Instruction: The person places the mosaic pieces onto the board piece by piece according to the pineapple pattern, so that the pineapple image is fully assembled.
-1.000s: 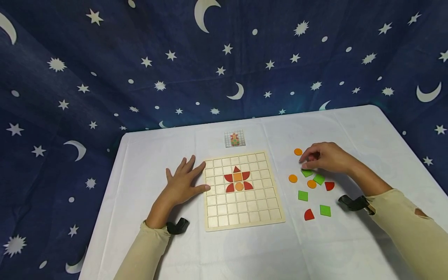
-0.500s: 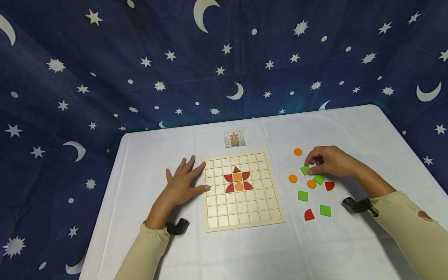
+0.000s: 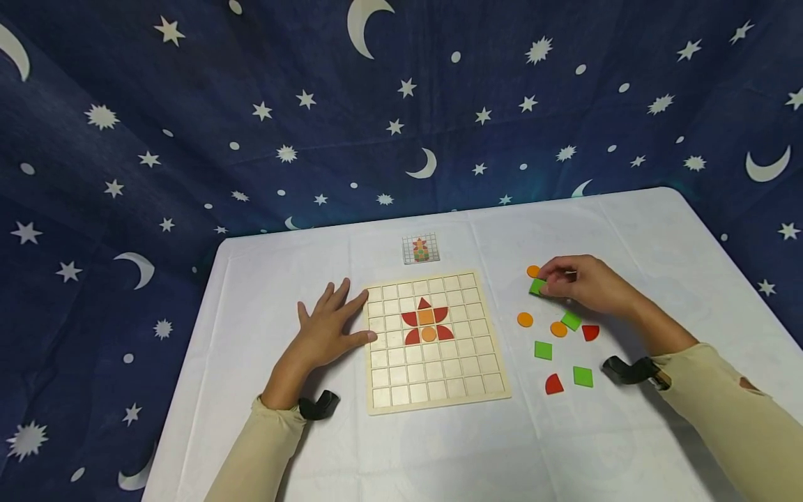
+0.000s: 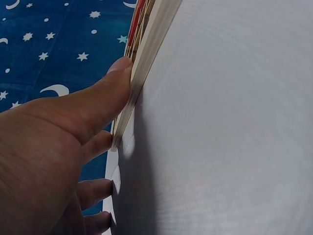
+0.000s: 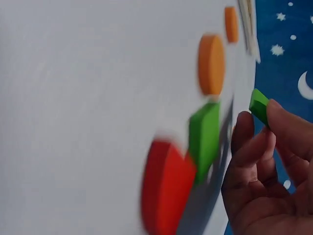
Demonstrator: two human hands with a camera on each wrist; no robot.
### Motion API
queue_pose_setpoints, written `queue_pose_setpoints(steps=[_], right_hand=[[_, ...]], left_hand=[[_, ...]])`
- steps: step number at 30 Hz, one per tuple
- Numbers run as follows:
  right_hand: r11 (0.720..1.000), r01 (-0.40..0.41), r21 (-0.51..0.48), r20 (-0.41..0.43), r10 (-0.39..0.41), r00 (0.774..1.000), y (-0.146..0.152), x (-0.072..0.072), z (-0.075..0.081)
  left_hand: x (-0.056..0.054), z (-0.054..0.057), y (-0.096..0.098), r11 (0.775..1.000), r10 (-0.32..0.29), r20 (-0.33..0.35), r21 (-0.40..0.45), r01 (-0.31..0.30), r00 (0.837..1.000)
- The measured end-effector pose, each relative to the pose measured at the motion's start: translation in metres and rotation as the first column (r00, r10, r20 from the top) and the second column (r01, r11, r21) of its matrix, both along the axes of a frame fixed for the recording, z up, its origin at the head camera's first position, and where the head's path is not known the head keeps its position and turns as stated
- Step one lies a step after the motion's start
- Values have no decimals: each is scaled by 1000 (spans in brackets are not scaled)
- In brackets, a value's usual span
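Note:
My right hand (image 3: 583,282) pinches a green square tile (image 3: 537,286) between thumb and fingers; in the right wrist view the tile (image 5: 258,105) is raised off the tabletop. My left hand (image 3: 326,328) lies with spread fingers at the left edge of a pale wooden grid board (image 3: 439,397), its thumb on the rim, as the left wrist view also shows. On the board, a red triangle (image 3: 424,303) tops an orange square (image 3: 426,317) and an orange circle (image 3: 429,335), with red quarter-circle pieces on both sides.
Right of the board lie orange circles (image 3: 525,319), green squares (image 3: 583,377) and red quarter-circles (image 3: 553,384). A small pattern card (image 3: 421,249) sits behind the board on the white-covered table (image 3: 301,460). Dark blue star-patterned cloth (image 3: 351,104) hangs behind.
My right hand has taken up a green square from among the loose tiles and moved it left and away from me, near the far orange circle. The left hand stays put.

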State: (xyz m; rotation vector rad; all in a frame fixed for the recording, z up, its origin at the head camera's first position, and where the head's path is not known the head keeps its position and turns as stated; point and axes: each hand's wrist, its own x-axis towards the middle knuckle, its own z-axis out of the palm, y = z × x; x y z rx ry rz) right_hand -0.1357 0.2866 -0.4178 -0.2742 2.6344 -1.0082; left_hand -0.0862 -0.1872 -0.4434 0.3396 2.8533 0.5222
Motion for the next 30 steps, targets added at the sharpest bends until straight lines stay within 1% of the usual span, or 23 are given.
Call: queue_pose_setpoints(steps=[3, 5, 8, 11, 13, 15, 17, 19, 22, 23, 27, 30], right_hand=[[995, 41, -88, 95, -33, 995, -12, 2, 3], [989, 45, -139, 148, -24, 989, -23, 4, 7], [978, 30, -207, 223, 18, 975, -43, 9, 12], [961, 6, -278, 271, 73, 960, -65, 14, 13], [943, -2, -333, 295, 106, 950, -80, 18, 12], [931, -2, -365, 316, 126, 940, -94, 23, 10], [928, 8, -373, 339, 128, 932, -108, 29, 8], [933, 5, -360, 347, 128, 929, -121, 35, 6], [944, -25, -330, 326, 139, 935, -138, 43, 2], [948, -48, -315, 304, 149, 941, -143, 46, 0], [954, -161, -254, 170, 207, 963, -158, 51, -6], [953, -218, -212, 68, 236, 969, -166, 53, -8]], left_hand=[[0, 0, 0, 1000, 1, 3, 1, -1, 1000], [0, 0, 0, 1000, 2, 6, 4, -2, 1000], [0, 1, -1, 1000, 4, 11, 8, -4, 1000], [0, 1, -1, 1000, 2, 12, 8, -2, 1000], [0, 1, -1, 1000, 1, 9, 7, -1, 1000], [0, 1, -1, 1000, 0, 5, 6, 0, 1000], [0, 0, -1, 1000, -2, 0, 6, 2, 1000], [0, 0, -1, 1000, -3, -6, 5, 3, 1000], [1, 0, -1, 1000, -3, -10, 4, 3, 1000], [1, 0, -1, 1000, -2, -10, 4, 2, 1000], [0, 0, 0, 1000, 2, -2, 1, -2, 1000], [0, 0, 0, 1000, 3, 3, 0, -3, 1000]])
